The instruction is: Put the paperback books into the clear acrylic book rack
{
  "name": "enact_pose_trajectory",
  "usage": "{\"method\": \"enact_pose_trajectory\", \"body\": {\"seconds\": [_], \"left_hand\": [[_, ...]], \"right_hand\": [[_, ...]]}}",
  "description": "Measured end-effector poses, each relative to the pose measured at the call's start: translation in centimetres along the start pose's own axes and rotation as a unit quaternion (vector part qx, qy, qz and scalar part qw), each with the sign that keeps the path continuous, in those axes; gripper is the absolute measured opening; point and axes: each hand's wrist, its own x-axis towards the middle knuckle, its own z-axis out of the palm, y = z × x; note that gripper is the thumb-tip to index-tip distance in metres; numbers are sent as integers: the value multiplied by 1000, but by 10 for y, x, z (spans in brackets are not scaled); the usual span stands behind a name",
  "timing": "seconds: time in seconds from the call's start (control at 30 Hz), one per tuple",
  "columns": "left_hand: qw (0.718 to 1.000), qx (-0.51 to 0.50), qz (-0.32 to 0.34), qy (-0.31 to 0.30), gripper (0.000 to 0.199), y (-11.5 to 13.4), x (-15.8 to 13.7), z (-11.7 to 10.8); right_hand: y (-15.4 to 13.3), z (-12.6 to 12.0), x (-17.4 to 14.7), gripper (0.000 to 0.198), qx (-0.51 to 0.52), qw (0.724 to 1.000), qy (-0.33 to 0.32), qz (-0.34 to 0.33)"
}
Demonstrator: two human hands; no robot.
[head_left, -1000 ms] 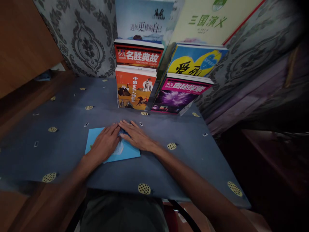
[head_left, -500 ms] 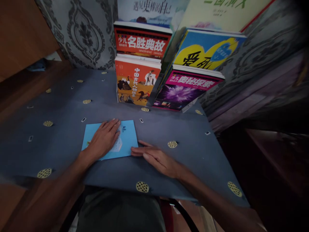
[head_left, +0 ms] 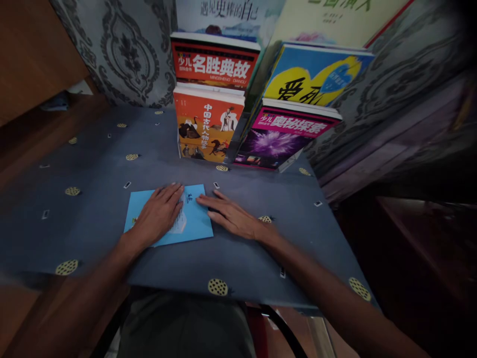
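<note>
Across the worktop (head_left: 167, 271), the blue book (head_left: 197, 221) lies longways under my flat left hand (head_left: 160, 211), my open right hand (head_left: 231, 216) over its right edge.

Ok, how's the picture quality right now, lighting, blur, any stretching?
Head view: dim overall, nearly black at lower right; head view: left forearm smeared, left hand and right hand crisper; head view: large title on the orange book readable, tiny print on the blue booklet not; head view: pale book looks stretched, probably wide-lens distortion.
</note>
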Motion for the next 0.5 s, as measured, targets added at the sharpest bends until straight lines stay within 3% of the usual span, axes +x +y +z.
{"method": "enact_pose_trajectory", "body": {"seconds": [0.23,0.5], "left_hand": [[1000,0,9,1,50,4,-7,-6],[996,27,66,-45,70,3,-60,-29]], "right_hand": [[22,-7,31,62,-18,999,40,7],[27,-5,33,53,-12,998,55,0]]}}
